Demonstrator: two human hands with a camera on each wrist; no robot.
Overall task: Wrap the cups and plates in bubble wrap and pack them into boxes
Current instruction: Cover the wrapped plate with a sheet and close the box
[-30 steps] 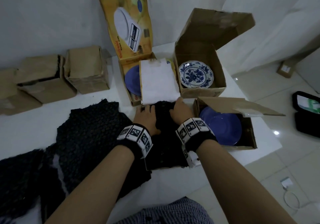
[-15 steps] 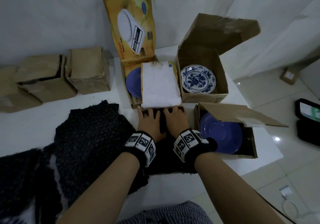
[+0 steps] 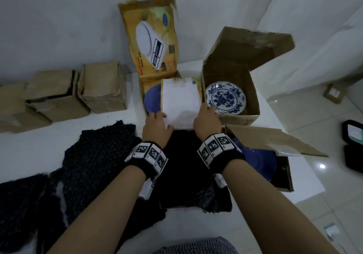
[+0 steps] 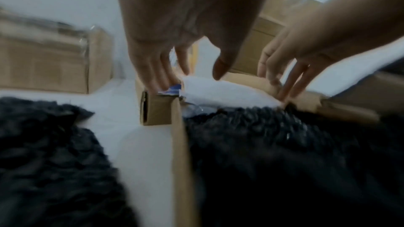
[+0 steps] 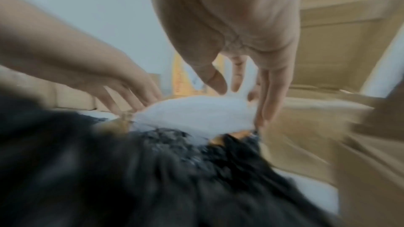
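Head view: both my hands are at the near edge of a white flap (image 3: 181,102) that lies over the yellow box (image 3: 151,43). Left hand (image 3: 157,125) has its fingers straight and spread, tips on the flap's left near corner. Right hand (image 3: 206,122) has fingers straight down along the flap's right edge, thumb apart. Neither hand curls round anything.

Left wrist view: left fingers (image 4: 153,75) press on the box corner; blurry, so I can't tell exact contact. Right wrist view: right fingers (image 5: 270,92) run down the flap's right side.

Black bubble wrap (image 3: 186,175) fills a box just near of the yellow one, under my wrists; I can't see what it covers. More wrap (image 3: 92,167) lies loose on the white table (image 3: 39,145) to the left.

A blue plate (image 3: 152,100) sits in the yellow box, partly under the flap. Patterned plate (image 3: 225,97) sits in the open brown box (image 3: 235,73) to the right. Another blue plate (image 3: 259,161) is in the near right box (image 3: 284,175). Closed brown boxes (image 3: 102,89) sit far left.
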